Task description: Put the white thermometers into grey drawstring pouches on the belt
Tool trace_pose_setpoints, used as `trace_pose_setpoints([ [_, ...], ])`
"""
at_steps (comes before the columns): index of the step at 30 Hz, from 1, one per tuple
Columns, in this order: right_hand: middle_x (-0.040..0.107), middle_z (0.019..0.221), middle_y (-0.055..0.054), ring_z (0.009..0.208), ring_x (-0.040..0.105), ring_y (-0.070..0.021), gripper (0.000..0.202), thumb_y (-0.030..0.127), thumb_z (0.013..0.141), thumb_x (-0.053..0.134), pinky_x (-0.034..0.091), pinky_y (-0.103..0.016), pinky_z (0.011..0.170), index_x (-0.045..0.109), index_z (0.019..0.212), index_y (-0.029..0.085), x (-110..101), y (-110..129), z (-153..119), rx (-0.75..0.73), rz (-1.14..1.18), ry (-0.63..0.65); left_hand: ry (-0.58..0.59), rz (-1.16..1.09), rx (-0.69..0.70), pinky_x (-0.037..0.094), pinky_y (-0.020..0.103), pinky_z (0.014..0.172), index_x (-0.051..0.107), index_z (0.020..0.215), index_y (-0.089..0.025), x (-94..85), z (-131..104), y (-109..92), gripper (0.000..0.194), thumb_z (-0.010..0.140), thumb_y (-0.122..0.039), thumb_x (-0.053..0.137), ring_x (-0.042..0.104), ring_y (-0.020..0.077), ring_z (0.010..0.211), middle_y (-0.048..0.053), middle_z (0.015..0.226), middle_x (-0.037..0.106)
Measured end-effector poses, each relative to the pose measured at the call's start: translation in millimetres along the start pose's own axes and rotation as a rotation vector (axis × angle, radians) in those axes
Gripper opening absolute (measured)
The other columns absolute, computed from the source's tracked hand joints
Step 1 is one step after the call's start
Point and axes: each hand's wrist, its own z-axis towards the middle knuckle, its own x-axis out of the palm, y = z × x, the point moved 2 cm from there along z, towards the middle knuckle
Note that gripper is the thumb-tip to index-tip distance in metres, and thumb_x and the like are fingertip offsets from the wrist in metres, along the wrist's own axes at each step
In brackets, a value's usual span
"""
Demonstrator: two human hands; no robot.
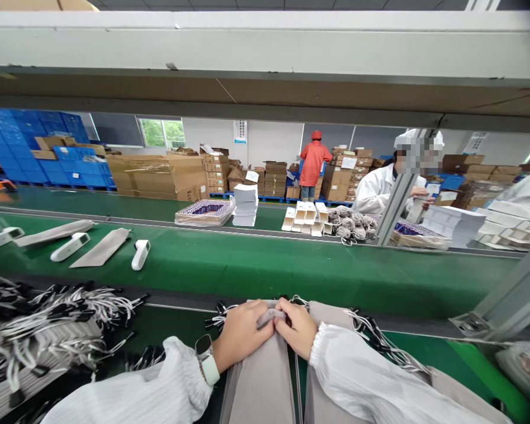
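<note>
My left hand [245, 333] and my right hand [297, 327] meet at the top end of a grey drawstring pouch [262, 377]. Fingers of both hands pinch its upper edge, where the cloth is bunched into a fold. The pouch lies flat, with more grey pouches beneath it and to the right [331, 391]. White cords with black ends stick out around the pouch tops. A watch [206, 358] is on my left wrist, and white sleeves cover both forearms. At the left lies a big heap of grey pouches with white cords [57, 335].
Beyond my hands runs a green conveyor belt [247, 265] carrying white handheld devices [141, 254] and grey pouches [101, 248]. A metal post [400, 206] stands at the right, and a shelf [265, 50] crosses overhead. Across the belt a co-worker in white [375, 188] handles something; white boxes [307, 217] stand nearby.
</note>
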Motion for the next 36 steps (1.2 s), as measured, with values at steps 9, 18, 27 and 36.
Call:
trace_pose_setpoints([
  [9, 0.041, 0.056, 0.005, 0.053, 0.041, -0.0093, 0.006, 0.013, 0.069, 0.040, 0.028, -0.020, 0.054, 0.040, 0.068, 0.019, 0.3, -0.7, -0.2, -0.008, -0.007, -0.006, 0.001, -0.010, -0.001, 0.038, 0.025, 0.062, 0.052, 0.072, -0.021, -0.1, 0.4, 1.1, 0.013, 0.078, -0.029, 0.043, 0.056, 0.0157, 0.073, -0.001, 0.078, 0.061],
  [18, 0.041, 0.056, 0.005, 0.053, 0.041, -0.0094, 0.007, 0.013, 0.069, 0.040, 0.029, -0.020, 0.053, 0.040, 0.068, 0.019, 0.5, -0.6, -0.4, -0.011, -0.008, -0.010, -0.008, 0.001, -0.005, 0.038, 0.024, 0.060, 0.053, 0.072, -0.021, -0.1, 0.5, 0.3, 0.014, 0.077, -0.030, 0.044, 0.056, 0.0157, 0.072, -0.001, 0.078, 0.062],
  [27, 0.040, 0.056, 0.005, 0.053, 0.041, -0.0092, 0.007, 0.012, 0.068, 0.040, 0.029, -0.019, 0.052, 0.039, 0.067, 0.019, 0.1, -0.6, 0.1, -0.005, 0.003, -0.002, -0.011, 0.001, 0.000, 0.037, 0.024, 0.060, 0.053, 0.071, -0.021, -0.9, 0.3, -0.4, 0.013, 0.077, -0.029, 0.044, 0.056, 0.0156, 0.072, -0.001, 0.078, 0.062],
  [36, 0.041, 0.056, 0.005, 0.053, 0.041, -0.0092, 0.007, 0.013, 0.069, 0.040, 0.029, -0.019, 0.052, 0.040, 0.067, 0.019, 0.9, -1.6, -0.4, -0.006, 0.008, -0.001, -0.014, 0.005, -0.006, 0.037, 0.024, 0.059, 0.053, 0.071, -0.021, -0.5, 0.5, -0.2, 0.013, 0.077, -0.029, 0.044, 0.056, 0.0156, 0.072, -0.001, 0.077, 0.062],
])
